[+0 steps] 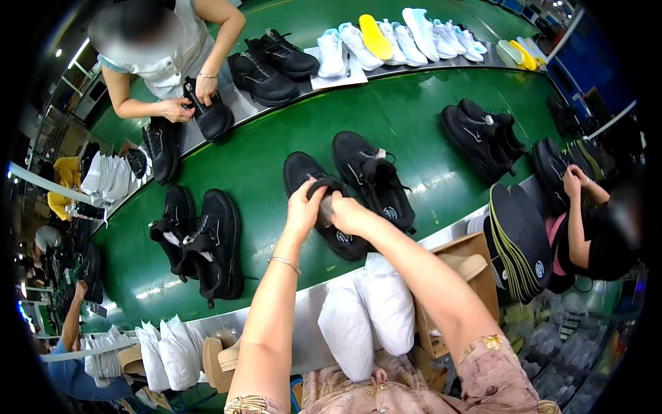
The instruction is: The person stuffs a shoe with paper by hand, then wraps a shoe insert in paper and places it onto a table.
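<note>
Both my hands are at a black sneaker (312, 176) lying on the green conveyor belt (407, 117). My left hand (304, 207) grips the shoe's collar from the left. My right hand (346, 212) is at the shoe's opening, fingers curled into it beside a grey piece that is partly hidden. The matching black sneaker (372, 178) lies right beside it, laces loose.
Another black pair (200, 241) lies to the left, and one (479, 138) to the right. White and yellow shoes (407, 38) line the far belt. A person across the belt (165, 62) handles a black shoe. White paper wads (365, 310), a cardboard box (469, 255) and stacked insoles (520, 245) sit near me.
</note>
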Available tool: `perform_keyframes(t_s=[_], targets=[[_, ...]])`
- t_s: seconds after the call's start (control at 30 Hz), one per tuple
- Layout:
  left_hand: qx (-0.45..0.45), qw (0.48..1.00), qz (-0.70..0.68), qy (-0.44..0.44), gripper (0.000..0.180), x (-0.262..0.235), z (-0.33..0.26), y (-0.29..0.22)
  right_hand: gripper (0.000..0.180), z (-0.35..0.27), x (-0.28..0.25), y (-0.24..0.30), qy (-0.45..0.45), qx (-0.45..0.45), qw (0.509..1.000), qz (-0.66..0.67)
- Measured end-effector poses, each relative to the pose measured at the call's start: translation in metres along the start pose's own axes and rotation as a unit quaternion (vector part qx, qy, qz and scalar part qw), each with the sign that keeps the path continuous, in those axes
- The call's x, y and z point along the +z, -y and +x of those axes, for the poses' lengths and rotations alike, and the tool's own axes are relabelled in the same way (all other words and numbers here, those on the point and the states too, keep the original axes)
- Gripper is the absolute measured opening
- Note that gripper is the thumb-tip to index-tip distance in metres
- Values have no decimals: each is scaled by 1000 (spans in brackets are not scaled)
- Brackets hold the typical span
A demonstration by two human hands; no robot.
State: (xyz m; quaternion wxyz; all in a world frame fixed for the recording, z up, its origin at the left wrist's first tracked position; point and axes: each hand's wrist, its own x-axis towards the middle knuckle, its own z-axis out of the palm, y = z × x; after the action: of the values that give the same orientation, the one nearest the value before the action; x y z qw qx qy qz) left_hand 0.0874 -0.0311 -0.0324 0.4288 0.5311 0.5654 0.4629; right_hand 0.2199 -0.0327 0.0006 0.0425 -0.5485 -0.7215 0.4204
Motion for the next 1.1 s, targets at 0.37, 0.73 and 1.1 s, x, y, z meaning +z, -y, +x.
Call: perform_keyframes(t_s=[0.37,0.73,1.1], targets=[[-49,960,233,-147,110,16,-51,25,23,-214,-42,-8,-258,-20,882,393],[-92,880,392,-252,62,29,-74,-4,18,-312,59,-39,-215,88,874,427],[157,769,508,354,25,31,-21,4,14,-342,75,-35,-262,103,840,464]])
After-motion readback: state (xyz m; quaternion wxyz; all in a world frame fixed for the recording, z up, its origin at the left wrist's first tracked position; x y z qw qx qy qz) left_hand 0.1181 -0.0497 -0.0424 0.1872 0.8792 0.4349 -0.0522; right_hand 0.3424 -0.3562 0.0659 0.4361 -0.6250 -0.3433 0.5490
